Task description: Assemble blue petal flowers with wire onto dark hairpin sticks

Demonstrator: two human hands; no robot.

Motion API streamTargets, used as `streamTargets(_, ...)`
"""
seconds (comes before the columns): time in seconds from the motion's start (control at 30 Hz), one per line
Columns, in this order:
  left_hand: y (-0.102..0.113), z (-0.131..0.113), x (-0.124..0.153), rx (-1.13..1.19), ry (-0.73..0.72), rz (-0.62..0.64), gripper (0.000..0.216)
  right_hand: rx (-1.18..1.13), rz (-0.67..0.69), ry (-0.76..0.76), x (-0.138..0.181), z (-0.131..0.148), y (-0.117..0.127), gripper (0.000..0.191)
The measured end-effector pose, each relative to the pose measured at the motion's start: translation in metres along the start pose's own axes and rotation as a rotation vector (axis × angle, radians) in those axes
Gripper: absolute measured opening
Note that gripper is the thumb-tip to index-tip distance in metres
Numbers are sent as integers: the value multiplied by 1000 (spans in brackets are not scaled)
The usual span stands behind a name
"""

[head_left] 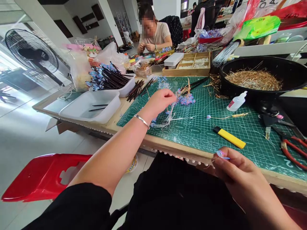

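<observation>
My left hand (161,101) reaches over the green cutting mat (199,132), its fingertips pinched together. What they hold, if anything, I cannot make out. Close beside those fingers lie a cluster of blue and pink flowers (187,99) and a bundle of white threads or fine wires (169,117). At the mat's front edge my right hand (236,167) is closed, pinching a small blue-pink flower (220,154) between thumb and fingers. A yellow lighter (230,137) with a black end lies beyond the right hand. Farther back is a single small flower (208,117) on a thin wire stem.
Behind the mat stand a white glue bottle (237,101), a black bowl (263,92) of gold wires and a wooden bead box (202,72). Red-handled pliers (291,150) lie right. White trays (105,116) are left. Another person (155,35) sits opposite, hands together.
</observation>
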State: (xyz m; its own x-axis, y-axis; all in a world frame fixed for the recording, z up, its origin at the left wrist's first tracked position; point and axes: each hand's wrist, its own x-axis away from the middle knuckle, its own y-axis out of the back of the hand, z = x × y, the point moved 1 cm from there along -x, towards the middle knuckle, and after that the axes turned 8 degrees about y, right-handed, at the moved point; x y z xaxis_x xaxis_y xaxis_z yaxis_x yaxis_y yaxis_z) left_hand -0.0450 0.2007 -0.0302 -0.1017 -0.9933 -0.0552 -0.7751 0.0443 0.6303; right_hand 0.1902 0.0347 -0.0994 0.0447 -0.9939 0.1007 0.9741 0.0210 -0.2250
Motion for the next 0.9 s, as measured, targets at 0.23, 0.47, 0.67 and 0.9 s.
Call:
streamTargets(0.23,-26,-2,23,-149,-79,108,11,21,-79,78,-52,37,-16,40)
streamTargets(0.47,-43,5,36,-210,-142,109,12,375,-9,89,-107,48,-41,21)
streamTargets(0.67,-45,6,37,-209,-175,106,20,796,39,181,-119,40,-55,19)
streamTargets(0.9,-48,10,36,-203,-179,90,20,875,47,390,-114,38,-64,16)
